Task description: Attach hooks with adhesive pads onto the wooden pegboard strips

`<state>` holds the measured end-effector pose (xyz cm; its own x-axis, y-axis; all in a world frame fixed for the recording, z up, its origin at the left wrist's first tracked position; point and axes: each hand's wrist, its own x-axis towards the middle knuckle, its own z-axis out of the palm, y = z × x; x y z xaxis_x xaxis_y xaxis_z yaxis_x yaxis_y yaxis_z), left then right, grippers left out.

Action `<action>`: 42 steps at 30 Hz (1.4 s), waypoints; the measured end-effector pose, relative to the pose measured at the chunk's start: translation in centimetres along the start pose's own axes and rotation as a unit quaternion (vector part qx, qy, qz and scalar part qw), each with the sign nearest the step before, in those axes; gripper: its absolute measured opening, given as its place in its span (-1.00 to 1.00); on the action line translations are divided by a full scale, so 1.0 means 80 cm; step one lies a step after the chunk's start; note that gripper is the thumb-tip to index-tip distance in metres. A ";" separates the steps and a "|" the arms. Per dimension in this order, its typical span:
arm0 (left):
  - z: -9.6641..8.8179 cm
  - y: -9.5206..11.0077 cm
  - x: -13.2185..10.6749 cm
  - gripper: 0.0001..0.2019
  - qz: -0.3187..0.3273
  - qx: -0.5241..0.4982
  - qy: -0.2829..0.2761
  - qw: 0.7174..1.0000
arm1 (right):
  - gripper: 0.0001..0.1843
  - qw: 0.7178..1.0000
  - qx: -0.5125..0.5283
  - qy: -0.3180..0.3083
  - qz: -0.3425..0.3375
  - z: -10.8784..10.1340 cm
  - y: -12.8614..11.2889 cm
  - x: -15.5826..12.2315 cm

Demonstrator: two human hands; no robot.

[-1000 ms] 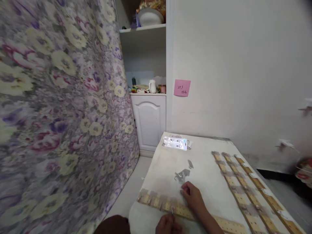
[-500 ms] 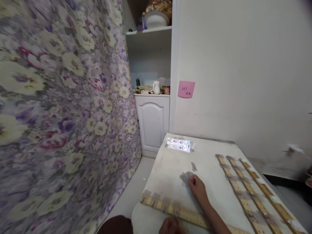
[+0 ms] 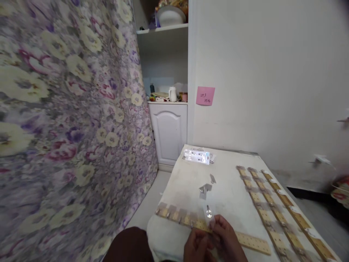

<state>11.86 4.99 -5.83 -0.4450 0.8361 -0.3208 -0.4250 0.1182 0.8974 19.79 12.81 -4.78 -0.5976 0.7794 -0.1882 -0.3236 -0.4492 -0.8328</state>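
Note:
A clear adhesive hook [image 3: 208,212] with a shiny metal hook is pinched between the fingertips of my right hand [image 3: 225,234], just above a perforated wooden strip [image 3: 252,243]. Close beside it, at the strip's near edge, my left hand [image 3: 196,244] is curled with its fingers together; whatever it may hold is hidden. Several clear hook pads [image 3: 174,214] sit along the left half of this strip, their metal hooks at its near side. Further up the table lie a small loose group of clear hooks [image 3: 204,190] and a single hook [image 3: 212,178].
At the table's right side lie three more wooden strips [image 3: 268,198] carrying hook pads. A blister pack of hooks [image 3: 196,156] rests near the far edge of the white table [image 3: 174,182]. A floral curtain [image 3: 81,127] hangs at left; a pink note [image 3: 205,96] is on the wall.
My right hand has come back from the loose hooks toward me with one clear hook, now beside my left hand at the strip. The view has shifted slightly.

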 end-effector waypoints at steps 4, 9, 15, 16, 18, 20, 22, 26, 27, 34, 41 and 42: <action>0.015 0.023 0.000 -0.54 -0.001 0.009 0.006 1.000 | -0.64 0.997 0.048 -0.051 0.013 0.002 0.012 -0.010; 0.018 0.026 -0.003 -0.66 0.001 0.030 -0.001 1.000 | -0.62 0.999 0.005 -0.053 -0.002 -0.003 0.013 -0.016; 0.010 0.029 -0.009 -0.69 -0.004 0.004 -0.005 1.000 | -0.68 0.989 -0.136 -0.024 -0.054 -0.017 -0.014 -0.018; 0.008 0.030 -0.009 -0.67 -0.005 -0.006 -0.003 1.000 | -0.68 0.988 -0.142 -0.030 -0.048 -0.019 -0.019 -0.018; 0.005 0.031 -0.008 -0.64 -0.006 -0.020 0.001 1.000 | -0.67 0.985 -0.161 -0.042 -0.042 -0.024 -0.026 -0.019; 0.005 0.030 -0.008 -0.60 -0.009 -0.022 0.001 1.000 | -0.67 0.979 -0.194 -0.048 -0.046 -0.031 -0.031 -0.019; 0.006 0.028 -0.009 -0.57 -0.013 -0.011 -0.009 1.000 | -0.68 0.971 -0.230 -0.047 -0.049 -0.039 -0.034 -0.020; 0.010 0.013 -0.012 -0.53 -0.040 -0.003 -0.036 0.999 | -0.75 0.949 -0.307 -0.043 -0.061 -0.047 -0.037 -0.020; 0.011 0.007 -0.012 -0.53 -0.050 -0.010 -0.039 0.998 | -0.77 0.942 -0.326 -0.042 -0.064 -0.047 -0.037 -0.020; 0.008 -0.023 -0.006 -0.58 -0.117 -0.116 -0.026 0.986 | -0.88 0.892 -0.444 -0.016 -0.077 -0.037 -0.030 -0.002; 0.006 -0.005 0.002 -0.67 -0.121 -0.120 0.036 0.985 | -0.87 0.853 -0.511 -0.016 -0.105 -0.026 -0.027 0.032; 0.006 -0.003 0.004 -0.67 -0.118 -0.116 0.045 0.985 | -0.87 0.847 -0.520 -0.015 -0.108 -0.025 -0.027 0.037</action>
<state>12.22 5.48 -6.02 -0.3758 0.7484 -0.5465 -0.6886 0.1692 0.7051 20.15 16.94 -4.59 -0.6303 0.7758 0.0279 0.3840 0.3429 -0.8573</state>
